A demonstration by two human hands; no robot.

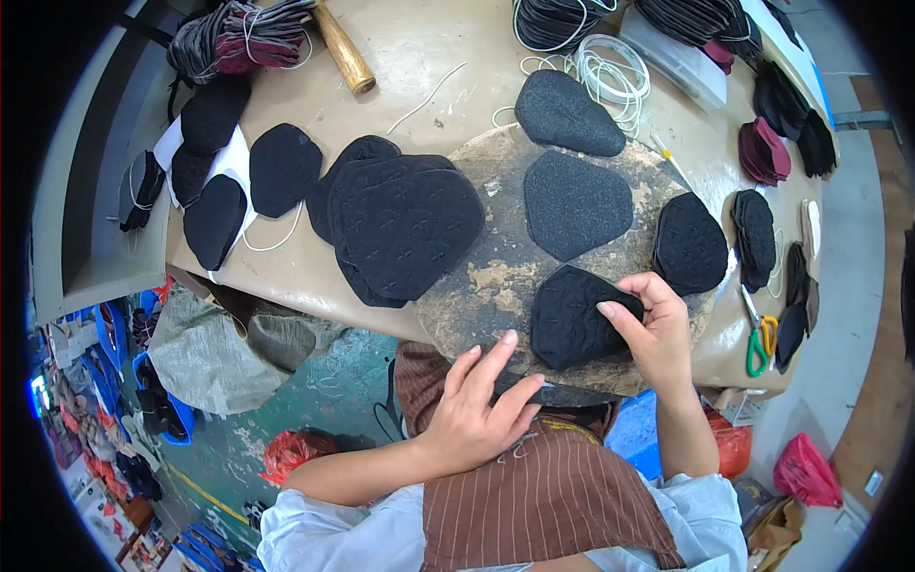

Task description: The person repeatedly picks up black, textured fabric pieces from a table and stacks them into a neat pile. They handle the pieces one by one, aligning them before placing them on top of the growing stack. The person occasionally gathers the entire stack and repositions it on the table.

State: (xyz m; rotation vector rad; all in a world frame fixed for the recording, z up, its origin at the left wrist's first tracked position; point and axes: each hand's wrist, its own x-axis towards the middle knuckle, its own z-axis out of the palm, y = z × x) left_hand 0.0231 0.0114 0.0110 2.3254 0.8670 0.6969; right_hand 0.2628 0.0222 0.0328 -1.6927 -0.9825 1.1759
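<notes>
The right hand [658,326] pinched a pad [572,322] by its edge; the left hand [475,419], spread and empty, seemed best used to steady it.

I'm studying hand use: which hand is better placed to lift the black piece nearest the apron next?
Probably the right hand: its thumb lies on that black piece, with its fingers at the edge. The left hand is open, apart from the piece.

This is a workshop: the worktable [400,52] carries piles of cut black pieces [410,224], tied bundles [250,40], scissors [756,353] and a scuffed board [491,276], while a blue bin [184,419] stands on the green floor [329,396]
</notes>
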